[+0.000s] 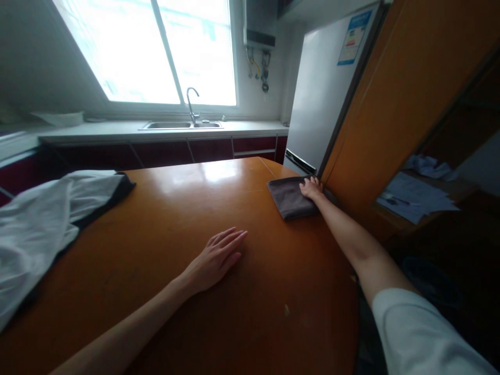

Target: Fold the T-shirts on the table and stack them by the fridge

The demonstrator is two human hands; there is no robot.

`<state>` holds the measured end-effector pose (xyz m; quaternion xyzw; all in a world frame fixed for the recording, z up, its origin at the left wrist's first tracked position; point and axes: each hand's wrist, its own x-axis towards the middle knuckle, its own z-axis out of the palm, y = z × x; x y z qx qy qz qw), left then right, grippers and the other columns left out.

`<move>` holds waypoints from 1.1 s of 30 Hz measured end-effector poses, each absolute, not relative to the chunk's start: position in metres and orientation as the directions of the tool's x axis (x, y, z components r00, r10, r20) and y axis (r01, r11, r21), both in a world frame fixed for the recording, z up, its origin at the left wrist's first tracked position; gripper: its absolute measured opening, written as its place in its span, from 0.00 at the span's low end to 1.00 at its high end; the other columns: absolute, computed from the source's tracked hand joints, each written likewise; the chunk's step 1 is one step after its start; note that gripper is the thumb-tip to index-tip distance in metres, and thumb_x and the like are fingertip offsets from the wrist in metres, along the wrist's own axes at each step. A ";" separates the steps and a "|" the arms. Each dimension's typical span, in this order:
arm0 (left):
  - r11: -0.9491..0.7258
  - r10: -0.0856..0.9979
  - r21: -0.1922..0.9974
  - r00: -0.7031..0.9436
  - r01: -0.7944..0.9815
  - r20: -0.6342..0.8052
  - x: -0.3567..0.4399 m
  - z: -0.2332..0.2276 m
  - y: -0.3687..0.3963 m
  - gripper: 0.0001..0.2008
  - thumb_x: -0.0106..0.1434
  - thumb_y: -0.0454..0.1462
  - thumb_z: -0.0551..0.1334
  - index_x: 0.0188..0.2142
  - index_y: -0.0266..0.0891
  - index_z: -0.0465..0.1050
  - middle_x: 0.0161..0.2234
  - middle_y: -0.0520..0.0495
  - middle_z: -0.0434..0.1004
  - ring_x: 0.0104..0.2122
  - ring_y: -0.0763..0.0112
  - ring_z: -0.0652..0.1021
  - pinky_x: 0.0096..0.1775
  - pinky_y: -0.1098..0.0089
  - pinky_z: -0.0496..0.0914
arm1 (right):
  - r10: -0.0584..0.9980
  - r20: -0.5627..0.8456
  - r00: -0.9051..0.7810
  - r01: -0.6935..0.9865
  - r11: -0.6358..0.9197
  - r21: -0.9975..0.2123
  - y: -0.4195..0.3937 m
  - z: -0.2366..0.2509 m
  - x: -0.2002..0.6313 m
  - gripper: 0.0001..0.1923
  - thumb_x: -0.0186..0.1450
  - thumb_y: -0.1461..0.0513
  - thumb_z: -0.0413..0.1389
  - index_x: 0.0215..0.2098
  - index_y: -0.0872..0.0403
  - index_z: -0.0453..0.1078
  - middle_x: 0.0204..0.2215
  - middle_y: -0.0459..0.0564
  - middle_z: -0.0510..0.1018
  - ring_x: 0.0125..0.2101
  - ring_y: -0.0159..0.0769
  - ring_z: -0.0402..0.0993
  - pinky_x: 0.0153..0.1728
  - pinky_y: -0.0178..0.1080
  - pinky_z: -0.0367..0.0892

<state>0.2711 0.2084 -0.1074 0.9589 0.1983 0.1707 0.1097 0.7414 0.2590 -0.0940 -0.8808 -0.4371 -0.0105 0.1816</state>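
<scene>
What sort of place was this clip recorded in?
Most likely a home kitchen. A sink with a tap sits under the window, a refrigerator stands at the counter's end, and the person's right hand rests on a dark cloth on an orange-brown table, the left hand flat beside it.

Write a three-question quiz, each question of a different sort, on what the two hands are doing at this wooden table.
1. True or false: the right hand rests on the dark grey folded cloth.
2. What does the left hand touch? A) the white garment with dark trim B) the bare orange-brown wooden table C) the steel sink
3. Which tall appliance stands just behind the cloth?

Key: 1 true. 2 B, palm flat, fingers spread. 3 the silver refrigerator.
</scene>
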 end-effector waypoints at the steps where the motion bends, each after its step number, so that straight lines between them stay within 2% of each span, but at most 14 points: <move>1: -0.897 0.417 0.278 0.864 0.343 0.282 0.271 -0.108 0.208 0.27 0.77 0.45 0.50 0.72 0.49 0.52 0.69 0.50 0.60 0.69 0.57 0.57 0.67 0.53 0.58 | 0.770 0.163 0.617 0.775 -0.557 -0.299 0.260 -0.097 0.743 0.27 0.73 0.53 0.47 0.66 0.57 0.63 0.71 0.62 0.55 0.70 0.54 0.45 0.67 0.60 0.42; 6: -0.895 0.413 0.300 0.871 0.332 0.268 0.272 -0.107 0.208 0.27 0.76 0.47 0.51 0.72 0.51 0.51 0.69 0.50 0.61 0.69 0.58 0.58 0.66 0.54 0.58 | 0.786 0.141 0.601 0.790 -0.559 -0.251 0.257 -0.097 0.754 0.30 0.74 0.50 0.42 0.68 0.56 0.60 0.72 0.60 0.53 0.71 0.50 0.44 0.68 0.57 0.43; 10: -0.887 0.415 0.324 0.876 0.330 0.246 0.273 -0.106 0.208 0.27 0.76 0.47 0.50 0.72 0.52 0.51 0.68 0.50 0.62 0.69 0.57 0.58 0.67 0.53 0.57 | 0.785 0.196 0.588 0.806 -0.548 -0.223 0.250 -0.096 0.735 0.31 0.74 0.51 0.41 0.68 0.58 0.60 0.72 0.62 0.51 0.71 0.51 0.43 0.68 0.59 0.42; 13: -0.888 0.409 0.326 0.882 0.324 0.236 0.274 -0.105 0.207 0.27 0.77 0.48 0.50 0.72 0.52 0.51 0.69 0.50 0.61 0.69 0.58 0.58 0.67 0.53 0.56 | 0.835 0.224 0.502 0.860 -0.456 -0.229 0.238 -0.105 0.705 0.32 0.74 0.49 0.42 0.69 0.56 0.60 0.72 0.62 0.54 0.71 0.53 0.45 0.67 0.59 0.46; 18: -0.886 0.416 0.329 0.875 0.328 0.246 0.274 -0.103 0.205 0.27 0.77 0.48 0.49 0.72 0.51 0.52 0.68 0.49 0.62 0.69 0.57 0.58 0.67 0.54 0.56 | 0.916 0.127 0.380 0.911 -0.347 -0.224 0.221 -0.107 0.673 0.33 0.74 0.48 0.42 0.70 0.55 0.58 0.72 0.61 0.54 0.71 0.52 0.47 0.66 0.60 0.47; 23: -0.872 0.439 0.344 0.868 0.349 0.232 0.275 -0.103 0.205 0.27 0.76 0.49 0.48 0.72 0.49 0.53 0.68 0.48 0.63 0.69 0.57 0.59 0.67 0.53 0.56 | 0.922 0.240 0.305 0.946 -0.264 -0.189 0.208 -0.101 0.648 0.33 0.75 0.48 0.38 0.72 0.55 0.54 0.72 0.60 0.52 0.71 0.49 0.45 0.67 0.59 0.46; 27: -0.871 0.443 0.342 0.864 0.352 0.239 0.276 -0.103 0.204 0.27 0.76 0.49 0.48 0.71 0.50 0.54 0.67 0.48 0.64 0.68 0.58 0.60 0.66 0.53 0.57 | 0.978 0.094 0.185 0.978 -0.173 -0.118 0.198 -0.111 0.628 0.35 0.74 0.45 0.40 0.73 0.52 0.51 0.73 0.59 0.48 0.72 0.49 0.40 0.68 0.61 0.39; 30: -0.868 0.451 0.344 0.858 0.358 0.245 0.276 -0.103 0.203 0.26 0.76 0.49 0.48 0.71 0.50 0.55 0.67 0.48 0.64 0.68 0.59 0.61 0.66 0.53 0.57 | 0.977 -0.025 0.211 0.962 -0.212 -0.174 0.210 -0.101 0.630 0.37 0.74 0.42 0.36 0.73 0.50 0.53 0.73 0.60 0.49 0.72 0.50 0.41 0.67 0.62 0.40; 33: -0.869 0.449 0.345 0.858 0.355 0.249 0.277 -0.104 0.203 0.26 0.76 0.49 0.48 0.70 0.50 0.57 0.67 0.48 0.65 0.68 0.59 0.61 0.66 0.53 0.57 | 0.960 0.031 0.277 0.933 -0.261 -0.249 0.238 -0.078 0.636 0.38 0.74 0.41 0.34 0.73 0.52 0.53 0.73 0.61 0.48 0.72 0.51 0.41 0.67 0.61 0.43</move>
